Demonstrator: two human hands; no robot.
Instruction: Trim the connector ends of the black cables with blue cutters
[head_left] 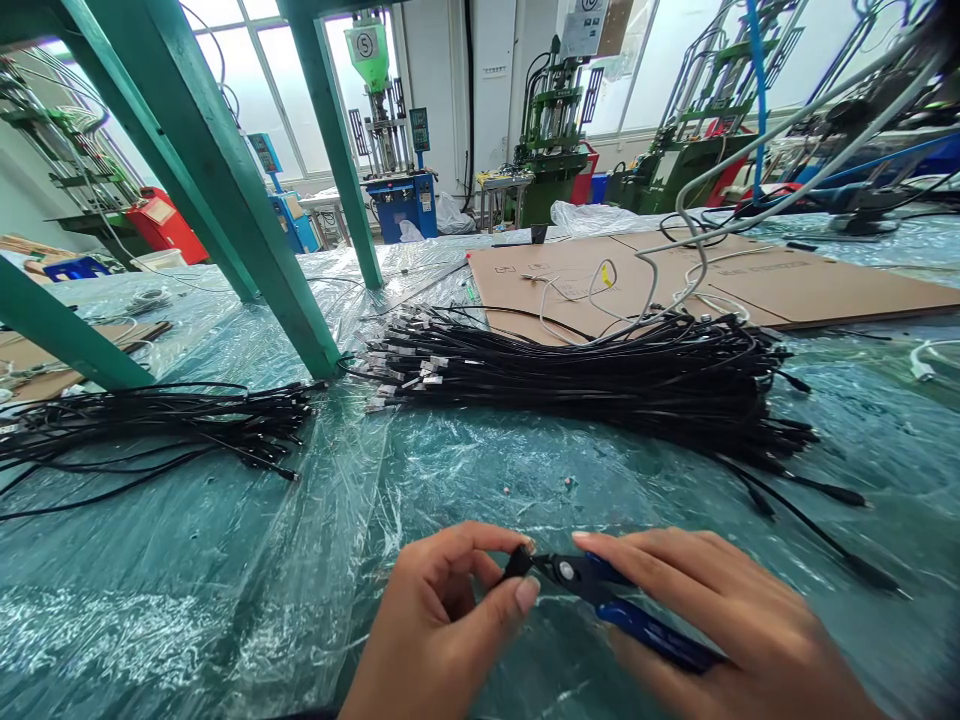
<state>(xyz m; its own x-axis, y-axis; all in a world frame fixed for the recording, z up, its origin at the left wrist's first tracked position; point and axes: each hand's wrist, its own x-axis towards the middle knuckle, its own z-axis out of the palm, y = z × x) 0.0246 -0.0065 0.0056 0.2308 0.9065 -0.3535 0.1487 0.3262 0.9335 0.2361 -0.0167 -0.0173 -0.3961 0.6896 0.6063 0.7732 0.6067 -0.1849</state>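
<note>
our left hand (457, 615) pinching small black part (517, 565), our right hand (720, 610) gripping blue-handled cutters (600, 585), tips at the part, black cable pile (585, 380) beyond

Your left hand (450, 620) is raised, thumb and forefinger pinched together at the tips — the other fingers curl in behind. Your right hand (720, 620) reaches in from the right, palm down, its forefinger extended toward the left — the fingertips nearly meet.

The film-covered table (465, 480) bore a large bundle of black cables (585, 385) near twelve o'clock, a smaller bundle (165, 430) at ten, and flat cardboard (840, 285) at one.
</note>
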